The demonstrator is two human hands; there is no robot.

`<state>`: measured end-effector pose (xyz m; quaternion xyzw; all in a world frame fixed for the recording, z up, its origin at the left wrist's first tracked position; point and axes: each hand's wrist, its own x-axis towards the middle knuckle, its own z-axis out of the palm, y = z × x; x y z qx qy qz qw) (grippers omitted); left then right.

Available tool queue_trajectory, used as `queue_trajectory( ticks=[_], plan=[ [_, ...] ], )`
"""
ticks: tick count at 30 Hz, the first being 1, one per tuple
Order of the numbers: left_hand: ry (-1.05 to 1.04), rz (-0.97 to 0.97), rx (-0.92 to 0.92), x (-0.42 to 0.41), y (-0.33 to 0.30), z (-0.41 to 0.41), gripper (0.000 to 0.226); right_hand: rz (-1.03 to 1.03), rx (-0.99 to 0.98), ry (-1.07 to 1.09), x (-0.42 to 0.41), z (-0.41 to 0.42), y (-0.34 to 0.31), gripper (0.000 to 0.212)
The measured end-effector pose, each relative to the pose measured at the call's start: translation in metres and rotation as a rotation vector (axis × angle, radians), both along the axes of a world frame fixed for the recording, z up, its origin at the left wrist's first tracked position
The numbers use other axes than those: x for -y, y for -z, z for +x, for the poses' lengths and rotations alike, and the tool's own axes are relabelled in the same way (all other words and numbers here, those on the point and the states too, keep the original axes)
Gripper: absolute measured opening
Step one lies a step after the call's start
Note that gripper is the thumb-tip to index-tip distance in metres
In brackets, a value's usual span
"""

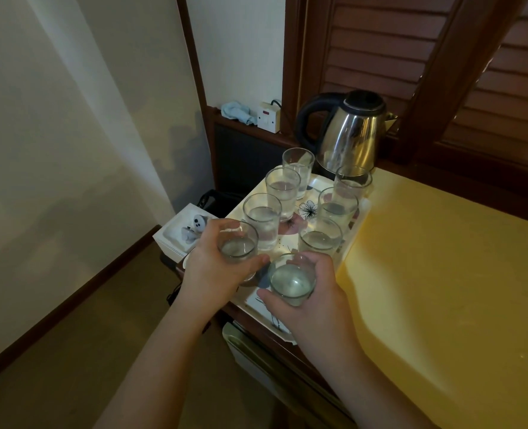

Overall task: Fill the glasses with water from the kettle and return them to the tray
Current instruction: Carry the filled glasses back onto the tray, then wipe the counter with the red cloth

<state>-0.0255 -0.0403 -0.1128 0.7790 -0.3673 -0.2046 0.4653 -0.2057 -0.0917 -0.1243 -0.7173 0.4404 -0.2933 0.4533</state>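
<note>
A white flowered tray (363, 212) lies at the left end of the yellow-covered table and carries several clear glasses (283, 190) with water in them. My left hand (207, 274) grips a water-filled glass (238, 246) at the tray's near left. My right hand (312, 301) grips another water-filled glass (292, 281) over the tray's near edge. The steel kettle (349, 131) with its black handle stands behind the tray, lid shut.
The yellow cloth (442, 258) spreads over the table to the right. A white box (179, 233) with small objects sits left of the tray. A wall socket (269, 117) and a blue cloth (236, 111) rest on the ledge behind. Brown louvred shutters stand at the back.
</note>
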Motion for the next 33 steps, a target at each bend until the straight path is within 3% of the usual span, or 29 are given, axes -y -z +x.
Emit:
queue_trajectory(
  ticks=[16, 20, 23, 26, 30, 33],
  plan=[
    [0.061, 0.012, -0.080, -0.016, -0.014, 0.000, 0.089, 0.058, 0.000, -0.101, 0.002, -0.017, -0.009, 0.090],
    [0.060, 0.102, 0.038, -0.028, -0.043, -0.012, 0.104, -0.041, -0.065, -0.086, 0.000, -0.036, -0.013, 0.095],
    [0.041, 0.074, 0.191, -0.040, -0.062, -0.031, 0.109, -0.218, -0.062, -0.012, -0.002, -0.057, -0.014, 0.085],
    [0.066, -0.032, 0.235, -0.040, -0.080, -0.064, 0.099, -0.357, 0.008, 0.129, 0.007, -0.081, -0.017, 0.072],
    [0.249, -0.154, 0.292, -0.010, -0.093, -0.127, 0.084, -0.405, 0.027, 0.332, 0.034, -0.129, -0.029, 0.061],
    [0.411, -0.182, 0.358, 0.024, -0.091, -0.181, 0.078, -0.356, -0.012, 0.454, 0.056, -0.183, -0.033, 0.038]
  ],
)
